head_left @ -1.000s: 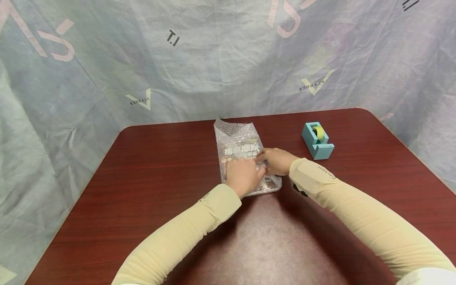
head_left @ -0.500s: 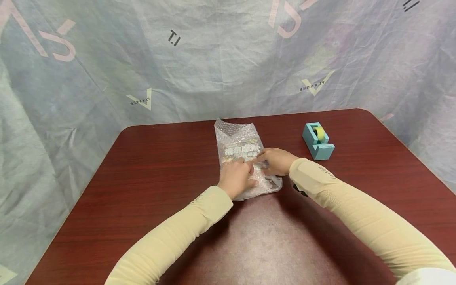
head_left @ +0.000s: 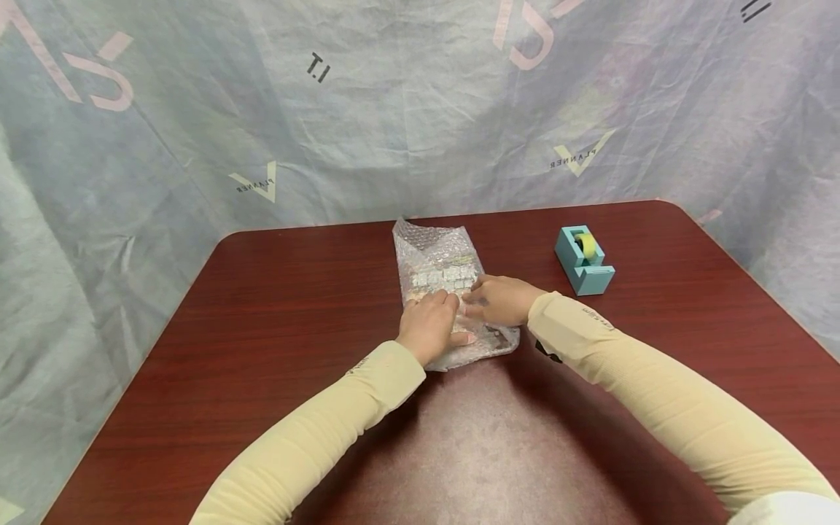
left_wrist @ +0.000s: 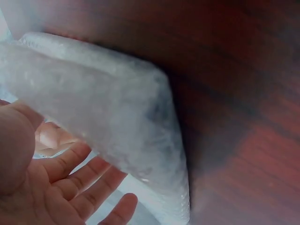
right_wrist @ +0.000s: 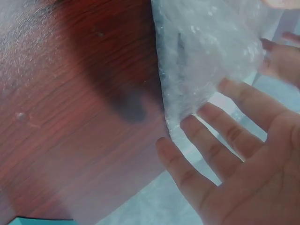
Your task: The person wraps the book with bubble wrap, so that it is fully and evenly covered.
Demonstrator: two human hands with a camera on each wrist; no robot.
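A sheet of bubble wrap lies folded on the table, with a flat item inside whose kind the plastic blurs; pale blocks show through near its middle. My left hand rests on the near left part of the wrap. In the left wrist view its fingers reach out along the wrap, fairly straight. From the right, my right hand touches the wrap's upper surface. Its fingers are spread and nearly straight along the wrap's edge in the right wrist view.
A light blue tape dispenser with a yellow roll stands to the right of the wrap on the dark red table. A grey printed cloth hangs behind the table.
My left hand has slid a little left and towards me on the wrap, baring more of its near part. The right hand has shifted slightly left, its fingers spreading over the wrap.
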